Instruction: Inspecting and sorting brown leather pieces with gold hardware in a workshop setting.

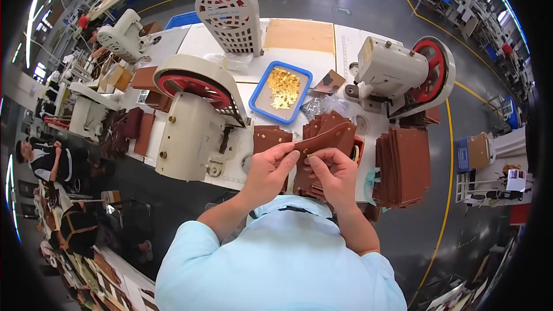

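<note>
My left hand point(271, 172) pinches the left end of a brown leather-like panel point(324, 136) between thumb and fingers. A small gold metal piece point(306, 150) shows on the panel between my hands. My right hand point(335, 172) is at the panel's lower edge, thumb and forefinger together at a tiny yellowish piece, too small to make out. More brown panels point(341, 119) lie stacked beneath and behind, several bearing small gold fittings. A smaller stack of brown panels point(271, 134) lies to the left. Beyond my hands, a blue-rimmed tray point(253, 102) holds many small gold metal pieces point(285, 86).
White machines with red wheels stand at the left point(183, 138) and right point(393, 69); another machine point(235, 21) stands behind. Tall stacked brown panels point(402, 166) are at the right. A clear plastic bag point(337, 106) lies near the tray. Other people are at the far left.
</note>
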Motion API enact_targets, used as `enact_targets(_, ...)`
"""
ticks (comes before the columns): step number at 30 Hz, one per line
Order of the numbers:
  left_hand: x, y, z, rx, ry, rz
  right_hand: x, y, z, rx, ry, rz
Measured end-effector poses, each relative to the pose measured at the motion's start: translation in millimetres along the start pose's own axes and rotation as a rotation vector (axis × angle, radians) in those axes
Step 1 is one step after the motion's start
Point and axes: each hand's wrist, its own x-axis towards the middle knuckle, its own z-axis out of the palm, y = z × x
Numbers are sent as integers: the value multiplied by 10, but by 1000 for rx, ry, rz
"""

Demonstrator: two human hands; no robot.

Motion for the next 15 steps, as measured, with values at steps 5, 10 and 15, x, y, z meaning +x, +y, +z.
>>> enact_targets(5, -52, 143, 62, 164, -36, 14, -17, 47, -42, -36, 1, -66)
enact_targets(10, -94, 267, 98, 243, -49, 63, -53, 21, -28, -26, 7, -45)
enact_targets(15, -114, 154, 84, 195, -27, 66, -37, 71, 13, -26, -3, -79)
